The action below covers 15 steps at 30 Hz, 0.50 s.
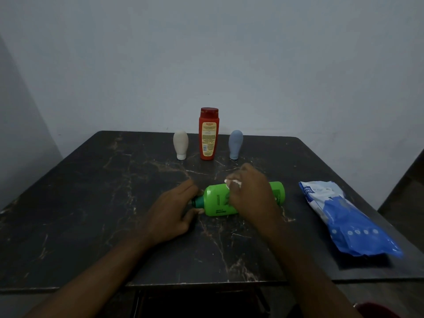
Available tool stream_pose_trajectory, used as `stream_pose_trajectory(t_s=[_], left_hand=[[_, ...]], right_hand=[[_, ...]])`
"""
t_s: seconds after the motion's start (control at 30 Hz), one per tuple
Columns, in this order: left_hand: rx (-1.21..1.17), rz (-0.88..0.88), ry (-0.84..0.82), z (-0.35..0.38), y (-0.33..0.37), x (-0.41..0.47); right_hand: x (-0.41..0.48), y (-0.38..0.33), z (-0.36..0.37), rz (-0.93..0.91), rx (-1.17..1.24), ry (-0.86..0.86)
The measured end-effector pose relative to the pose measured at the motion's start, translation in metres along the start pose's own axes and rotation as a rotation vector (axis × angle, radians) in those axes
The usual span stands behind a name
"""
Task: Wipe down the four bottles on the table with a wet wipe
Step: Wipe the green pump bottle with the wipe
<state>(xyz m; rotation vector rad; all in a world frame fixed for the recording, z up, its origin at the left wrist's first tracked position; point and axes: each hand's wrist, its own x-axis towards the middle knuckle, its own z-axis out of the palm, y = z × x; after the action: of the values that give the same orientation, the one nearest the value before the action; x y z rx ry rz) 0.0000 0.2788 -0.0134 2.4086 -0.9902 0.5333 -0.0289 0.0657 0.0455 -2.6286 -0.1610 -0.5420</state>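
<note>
A green bottle [216, 199] lies on its side in the middle of the dark marble table [91, 203], its dark cap pointing left. My left hand [171, 213] grips the cap end between thumb and fingers. My right hand [250, 192] presses a crumpled white wet wipe [232, 182] onto the bottle's body and covers its middle. At the back stand three bottles in a row: a beige one [180, 144] on its cap, a tall red one [208, 134] upright, and a grey-blue one [235, 144] on its cap.
A blue and white pack of wet wipes [344, 216] lies flat near the table's right edge. A pale wall rises right behind the table's far edge. The near edge runs below my forearms.
</note>
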Motion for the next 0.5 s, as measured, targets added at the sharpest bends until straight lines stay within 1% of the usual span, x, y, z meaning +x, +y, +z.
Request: stream_pose_trajectory(t_s=[0.07,0.13,0.23,0.4,0.5], left_hand=[[0.009,-0.002,0.0,0.0,0.0,0.0],[0.01,-0.009,-0.008,0.0,0.001,-0.001],[0.013,-0.023,-0.02,-0.001,0.001,-0.002],[0.073,-0.014,-0.015,-0.001,-0.001,-0.002],[0.1,0.006,-0.007,0.0,-0.002,-0.002]], right_hand=[[-0.004,-0.01,0.002,-0.045,0.023,-0.017],[-0.01,-0.025,0.01,-0.132,0.037,-0.025],[-0.014,-0.037,0.021,-0.214,-0.006,-0.029],[-0.015,-0.025,0.018,-0.209,-0.015,0.012],[-0.013,0.003,0.008,-0.185,-0.134,-0.012]])
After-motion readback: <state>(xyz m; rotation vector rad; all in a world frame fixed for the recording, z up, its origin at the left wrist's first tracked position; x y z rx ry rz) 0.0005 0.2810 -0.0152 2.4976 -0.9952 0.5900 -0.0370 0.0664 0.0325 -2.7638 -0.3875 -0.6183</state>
